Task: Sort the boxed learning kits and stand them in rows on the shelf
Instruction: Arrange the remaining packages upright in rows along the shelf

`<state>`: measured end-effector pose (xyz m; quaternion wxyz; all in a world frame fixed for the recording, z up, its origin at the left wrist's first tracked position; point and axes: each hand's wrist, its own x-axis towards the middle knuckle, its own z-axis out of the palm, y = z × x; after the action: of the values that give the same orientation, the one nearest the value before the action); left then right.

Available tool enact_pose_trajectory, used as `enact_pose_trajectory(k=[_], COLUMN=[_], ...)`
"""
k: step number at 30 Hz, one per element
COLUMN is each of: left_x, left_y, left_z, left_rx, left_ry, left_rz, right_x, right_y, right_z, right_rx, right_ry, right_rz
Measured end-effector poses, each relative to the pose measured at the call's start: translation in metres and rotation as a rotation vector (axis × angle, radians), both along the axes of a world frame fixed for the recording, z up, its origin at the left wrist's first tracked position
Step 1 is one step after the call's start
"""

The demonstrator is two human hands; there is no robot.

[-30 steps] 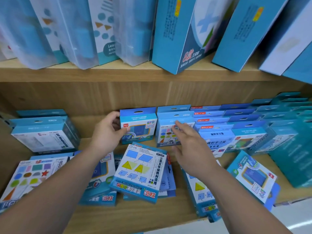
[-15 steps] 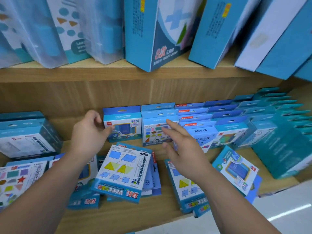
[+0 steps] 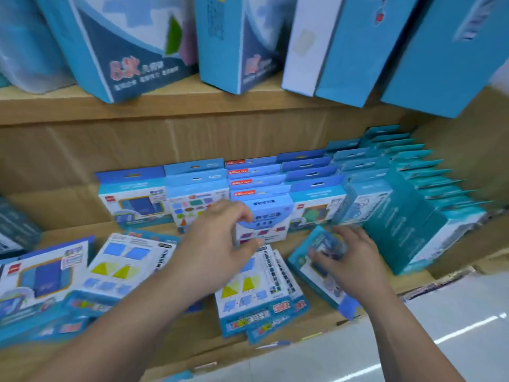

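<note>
1. The left hand (image 3: 220, 244) has moved right. It now pinches the front standing box (image 3: 264, 216) of the middle row, thumb under and fingers curled over.
2. The right hand (image 3: 355, 260) has dropped down onto a flat box (image 3: 319, 279) by the shelf (image 3: 203, 334) edge and grips it.
3. The shelf is wood, with big boxes (image 3: 358, 51) above and pale floor (image 3: 454, 312) below.
4. It is all blurry, so the print can't be read.
</note>
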<state>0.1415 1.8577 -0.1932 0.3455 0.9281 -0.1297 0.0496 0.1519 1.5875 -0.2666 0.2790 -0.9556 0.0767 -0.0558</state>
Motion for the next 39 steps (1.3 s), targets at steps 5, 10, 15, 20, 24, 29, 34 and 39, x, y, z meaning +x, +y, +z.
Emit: enact_pose_trajectory(k=[5,10,15,20,24,29,34,39], left_x=[0.008,0.022,0.028,0.031,0.035,0.025,-0.003,-0.026], left_y=[-0.068,-0.107,-0.128,-0.136,-0.136,-0.119,-0.083,-0.028], left_z=[-0.025,-0.052,-0.064,-0.065,-0.058,-0.035,-0.004,0.016], left_rx=[0.238,0.411,0.38,0.241,0.083,-0.149,-0.453,-0.704], left_ry=[0.108,0.125,0.164,0.216,0.259,0.201,0.182,0.182], left_rz=[-0.108,-0.126,-0.123,-0.15,-0.142,-0.063,-0.024,0.061], right_x=[-0.004,-0.013,-0.016,-0.011,-0.007,-0.006,-0.006,0.001], right_y=[-0.041,-0.055,-0.06,-0.071,-0.079,-0.078,-0.054,0.002], right_z=[-0.013,-0.018,-0.021,-0.018,-0.005,0.028,0.072,0.091], right_rx=[-0.255,-0.251,-0.006,0.207,0.199,0.165,0.508,0.62], right_ry=[0.301,0.3,0.171,0.007,-0.127,-0.332,-0.293,-0.176], right_rz=[0.06,0.075,0.133,0.233,0.347,0.353,0.308,0.518])
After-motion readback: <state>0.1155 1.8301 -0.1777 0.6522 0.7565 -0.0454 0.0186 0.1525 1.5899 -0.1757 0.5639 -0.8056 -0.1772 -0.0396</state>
